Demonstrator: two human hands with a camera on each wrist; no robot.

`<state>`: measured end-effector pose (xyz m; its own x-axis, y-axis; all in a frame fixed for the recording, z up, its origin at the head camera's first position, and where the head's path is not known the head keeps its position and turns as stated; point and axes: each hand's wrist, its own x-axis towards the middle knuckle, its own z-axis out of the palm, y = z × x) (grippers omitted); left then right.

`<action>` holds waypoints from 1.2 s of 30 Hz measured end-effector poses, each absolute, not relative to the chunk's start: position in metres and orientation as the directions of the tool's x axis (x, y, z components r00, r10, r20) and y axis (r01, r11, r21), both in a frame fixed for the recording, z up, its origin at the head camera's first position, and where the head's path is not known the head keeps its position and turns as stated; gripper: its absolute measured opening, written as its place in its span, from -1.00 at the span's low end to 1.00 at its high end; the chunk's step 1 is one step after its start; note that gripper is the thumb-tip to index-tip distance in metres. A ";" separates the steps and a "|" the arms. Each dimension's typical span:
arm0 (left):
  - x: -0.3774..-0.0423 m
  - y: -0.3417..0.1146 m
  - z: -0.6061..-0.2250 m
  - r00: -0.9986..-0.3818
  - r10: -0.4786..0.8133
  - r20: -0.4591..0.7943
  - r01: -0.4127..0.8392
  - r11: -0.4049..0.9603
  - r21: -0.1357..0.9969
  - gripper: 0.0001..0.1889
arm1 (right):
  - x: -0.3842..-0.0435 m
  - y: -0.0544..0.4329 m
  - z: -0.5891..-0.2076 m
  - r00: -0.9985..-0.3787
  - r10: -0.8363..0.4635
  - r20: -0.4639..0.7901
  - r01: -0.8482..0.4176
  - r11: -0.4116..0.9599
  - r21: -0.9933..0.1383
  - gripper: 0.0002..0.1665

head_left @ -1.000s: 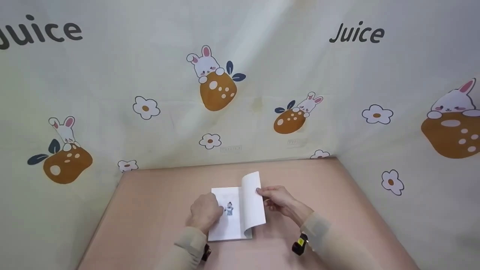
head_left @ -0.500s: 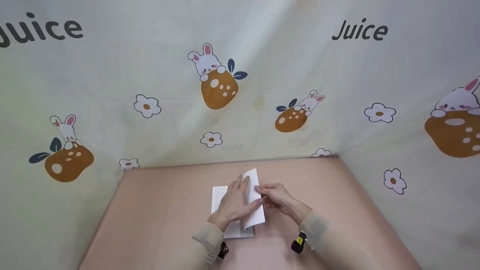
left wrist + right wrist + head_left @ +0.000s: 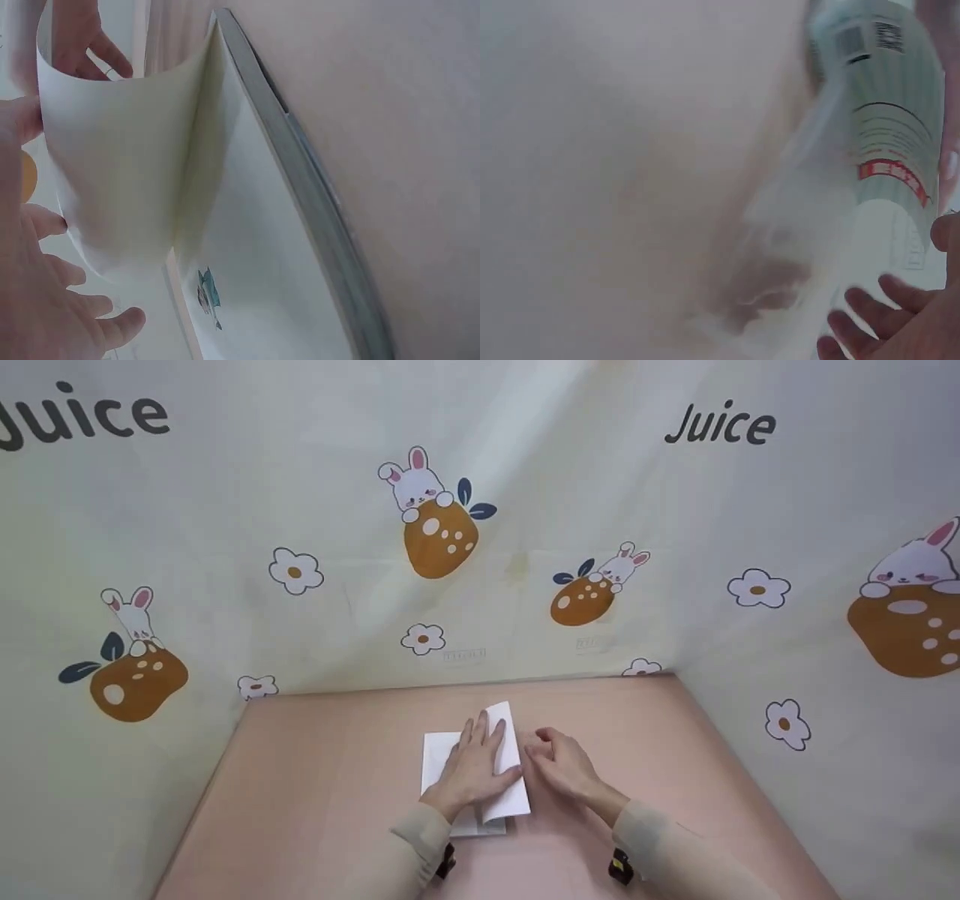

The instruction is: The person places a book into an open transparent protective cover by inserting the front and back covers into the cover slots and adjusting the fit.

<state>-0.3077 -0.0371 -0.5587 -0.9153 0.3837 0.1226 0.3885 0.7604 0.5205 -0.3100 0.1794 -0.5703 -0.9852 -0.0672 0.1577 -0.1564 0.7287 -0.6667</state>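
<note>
A thin open book point(image 3: 435, 754) lies on the table, a small printed figure point(image 3: 208, 296) on its white page. One leaf point(image 3: 511, 799) stands raised along the spine, curving in the left wrist view. My left hand point(image 3: 474, 771) is spread across this leaf with straight fingers, thumb at its free edge. Just right of that edge is my right hand point(image 3: 566, 765), apart from the leaf in the head view, its fingers loosely bent and holding nothing. In the right wrist view, the leaf's other side shows green print point(image 3: 892, 112) with a barcode and a red band.
The book rests on a pink table point(image 3: 315, 780). A pale cloth backdrop point(image 3: 337, 510) with rabbits, orange fruit and flowers rises behind the table and along both sides. A dark wrist device point(image 3: 621, 866) sits under the right sleeve.
My left hand has moved right from the left page onto the raised leaf, its fingers spreading. My right hand has let go of the leaf's edge and drawn slightly right.
</note>
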 end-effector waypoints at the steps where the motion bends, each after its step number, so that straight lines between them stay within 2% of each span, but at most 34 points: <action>1: -0.307 -0.037 -0.559 -0.914 0.388 0.114 0.389 0.768 0.508 -0.01 | -0.308 0.182 -0.575 -0.982 -0.083 0.172 -0.173 0.765 -0.620 -0.39; 4: -0.307 -0.034 -0.562 -0.907 0.407 0.112 0.410 0.789 0.457 -0.02 | -0.304 0.187 -0.586 -0.982 -0.108 0.152 -0.173 0.839 -0.517 -0.20; 7: -0.305 -0.029 -0.566 -0.896 0.431 0.111 0.437 0.808 0.396 -0.04 | -0.300 0.191 -0.596 -0.985 -0.138 0.107 -0.172 0.867 -0.467 -0.11; 11: -0.303 -0.019 -0.573 -0.889 0.450 0.089 0.453 0.830 0.326 -0.07 | -0.298 0.196 -0.608 -0.981 -0.186 0.046 -0.187 0.875 -0.447 -0.02; 20: -0.304 -0.005 -0.576 -0.907 0.421 0.025 0.409 0.865 0.290 -0.13 | -0.302 0.202 -0.621 -0.964 -0.258 -0.062 -0.219 0.908 -0.358 0.22; 26: -0.307 -0.004 -0.571 -0.907 0.422 -0.021 0.406 0.884 0.232 -0.14 | -0.299 0.197 -0.602 -0.960 -0.254 -0.115 -0.217 0.940 -0.265 0.17; 29: -0.307 -0.006 -0.571 -0.902 0.431 -0.035 0.413 0.884 0.219 -0.14 | -0.298 0.196 -0.600 -0.957 -0.258 -0.134 -0.219 0.943 -0.252 0.15; 36: -0.307 -0.011 -0.570 -0.894 0.442 -0.072 0.424 0.887 0.185 -0.14 | -0.308 0.202 -0.617 -0.947 -0.310 -0.085 -0.268 0.908 -0.323 0.30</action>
<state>-0.3071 -0.0109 -0.5697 -0.8939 0.4425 -0.0716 0.4241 0.8866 0.1846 -0.3080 0.2016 -0.6167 -0.9470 -0.3096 -0.0853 -0.2676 0.9076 -0.3234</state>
